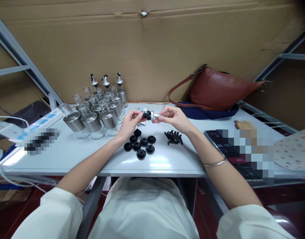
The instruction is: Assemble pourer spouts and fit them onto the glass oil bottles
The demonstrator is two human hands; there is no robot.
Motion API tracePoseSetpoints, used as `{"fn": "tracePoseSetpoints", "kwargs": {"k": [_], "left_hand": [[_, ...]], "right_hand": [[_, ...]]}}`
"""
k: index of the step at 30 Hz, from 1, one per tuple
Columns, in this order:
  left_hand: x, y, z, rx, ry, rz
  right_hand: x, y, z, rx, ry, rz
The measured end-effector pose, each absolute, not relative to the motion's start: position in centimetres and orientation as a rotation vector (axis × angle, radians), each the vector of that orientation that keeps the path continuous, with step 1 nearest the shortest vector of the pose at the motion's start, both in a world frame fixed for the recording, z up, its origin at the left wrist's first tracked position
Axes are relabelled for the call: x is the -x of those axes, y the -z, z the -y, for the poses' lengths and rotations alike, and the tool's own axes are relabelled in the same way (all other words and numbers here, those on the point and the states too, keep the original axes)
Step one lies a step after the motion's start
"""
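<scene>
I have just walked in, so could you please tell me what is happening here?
A person holds a black-and-silver pourer top over a pale glossy table, left hand at its black end, right hand at its silver end. Round black caps and slim black pieces lie nearer the person. At left stand clear, steel-banded glass bottles; three at the back have similar tops.

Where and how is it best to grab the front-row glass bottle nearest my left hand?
Grip the bottle by its steel sleeve, likely from the front right: it's broad and faces you uncovered, with other bottles standing left and behind.
</scene>
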State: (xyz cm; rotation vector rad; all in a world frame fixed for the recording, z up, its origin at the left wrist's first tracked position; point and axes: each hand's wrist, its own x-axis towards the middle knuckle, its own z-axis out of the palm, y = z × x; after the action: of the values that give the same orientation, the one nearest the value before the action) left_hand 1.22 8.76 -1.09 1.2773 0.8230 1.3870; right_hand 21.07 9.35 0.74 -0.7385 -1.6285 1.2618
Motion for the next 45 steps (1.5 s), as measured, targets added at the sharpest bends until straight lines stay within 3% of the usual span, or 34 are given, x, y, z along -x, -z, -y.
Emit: {"fn": "tracePoseSetpoints", "kwargs": {"k": [45], "left_hand": [[-1.44, 1.34, -8.33, -1.455, -1.504, -0.891]], "right_hand": [[-20.65, -0.60, -9.19, 0.762, -1.377, 1.621]]}}
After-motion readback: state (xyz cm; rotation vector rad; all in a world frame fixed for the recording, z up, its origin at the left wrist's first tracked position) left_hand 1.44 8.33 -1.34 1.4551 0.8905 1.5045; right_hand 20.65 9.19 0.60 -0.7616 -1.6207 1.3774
